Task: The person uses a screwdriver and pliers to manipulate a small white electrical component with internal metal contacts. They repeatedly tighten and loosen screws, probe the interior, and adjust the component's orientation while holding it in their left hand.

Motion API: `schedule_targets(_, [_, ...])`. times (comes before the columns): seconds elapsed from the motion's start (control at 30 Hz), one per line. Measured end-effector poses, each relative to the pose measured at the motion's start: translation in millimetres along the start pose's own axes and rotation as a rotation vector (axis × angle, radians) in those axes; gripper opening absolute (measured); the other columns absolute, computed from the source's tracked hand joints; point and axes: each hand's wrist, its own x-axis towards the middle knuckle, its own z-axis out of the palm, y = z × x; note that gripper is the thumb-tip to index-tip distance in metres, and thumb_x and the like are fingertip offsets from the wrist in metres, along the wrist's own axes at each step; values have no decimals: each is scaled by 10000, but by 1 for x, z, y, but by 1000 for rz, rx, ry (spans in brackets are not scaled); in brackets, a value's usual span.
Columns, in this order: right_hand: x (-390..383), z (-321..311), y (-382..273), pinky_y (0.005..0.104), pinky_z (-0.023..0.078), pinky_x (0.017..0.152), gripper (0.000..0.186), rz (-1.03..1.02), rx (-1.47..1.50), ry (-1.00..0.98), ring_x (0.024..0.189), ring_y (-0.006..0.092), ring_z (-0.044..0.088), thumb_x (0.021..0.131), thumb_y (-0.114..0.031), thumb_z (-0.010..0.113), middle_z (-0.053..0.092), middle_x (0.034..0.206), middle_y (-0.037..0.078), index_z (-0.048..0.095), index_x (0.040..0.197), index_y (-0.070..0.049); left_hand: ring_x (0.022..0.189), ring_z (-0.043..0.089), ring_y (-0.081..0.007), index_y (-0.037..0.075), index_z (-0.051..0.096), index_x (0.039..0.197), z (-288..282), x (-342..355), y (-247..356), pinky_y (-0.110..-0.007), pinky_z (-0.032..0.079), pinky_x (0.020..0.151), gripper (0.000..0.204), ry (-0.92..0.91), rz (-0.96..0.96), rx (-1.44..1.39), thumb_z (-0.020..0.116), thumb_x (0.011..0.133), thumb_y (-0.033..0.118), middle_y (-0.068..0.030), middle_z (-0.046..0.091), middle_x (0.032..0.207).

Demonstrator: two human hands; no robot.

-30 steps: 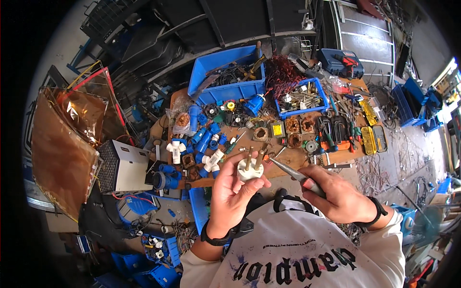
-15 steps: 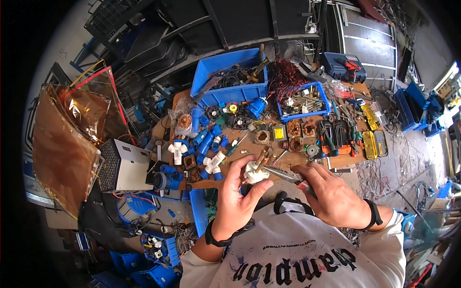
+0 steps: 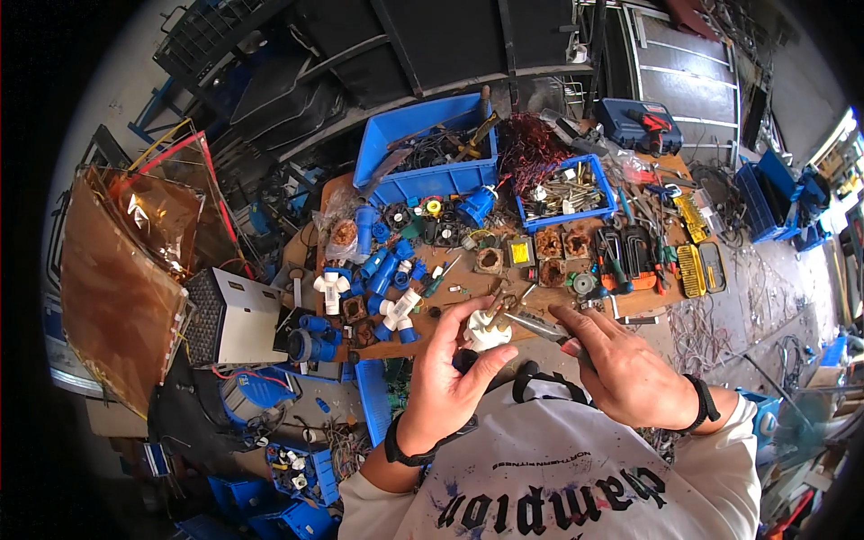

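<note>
My left hand (image 3: 439, 385) is closed on a round white plastic part (image 3: 489, 337), pinched between thumb and fingers above the near edge of the bench. Brass-coloured metal pins (image 3: 501, 307) stick up from its top. In my right hand (image 3: 630, 371) is a pair of pliers (image 3: 542, 329) with long grey jaws, gripped by the handles under my curled fingers. The jaws point left, and their tips are at the brass pins. Whether they grip one is too small to tell.
A wooden bench (image 3: 472, 286) holds white pipe fittings (image 3: 396, 310), blue connectors and rusty square parts. Behind stand a large blue crate (image 3: 432, 184) of cables and a smaller blue tray (image 3: 589, 209) of metal rods. Hand tools and a yellow bit case (image 3: 693, 270) lie right.
The white part has moved slightly right and turned, so its brass pins lean more to the right. The plier tips stay beside the pins. The view has shifted a little.
</note>
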Motion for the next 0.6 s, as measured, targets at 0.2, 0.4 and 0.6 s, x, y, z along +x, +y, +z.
schedule_targets(0.2, [4, 6, 2, 461, 448, 770, 372, -27, -106, 105, 903, 378, 555, 842, -74, 619, 542, 981, 187, 480, 1174, 20, 891, 592, -99, -12, 483, 1247, 1, 1, 3, -247, 476, 795, 448, 16, -25, -9, 702, 871, 98, -65, 635, 988])
schedule_targets(0.4, [9, 12, 8, 443, 451, 749, 410, -123, -253, 174, 902, 351, 550, 787, -60, 649, 528, 980, 168, 483, 1156, 6, 841, 582, -73, 12, 537, 1119, 0, 13, 11, -241, 477, 745, 310, -53, -60, 10, 692, 856, 63, -30, 630, 936])
schedule_targets(0.6, [6, 14, 12, 452, 446, 748, 457, -128, -232, 137, 891, 361, 538, 742, -49, 658, 511, 965, 173, 474, 1156, 12, 770, 553, -55, 41, 564, 933, -2, 15, 11, -239, 467, 692, 208, -45, -50, 263, 718, 794, 48, -14, 620, 870])
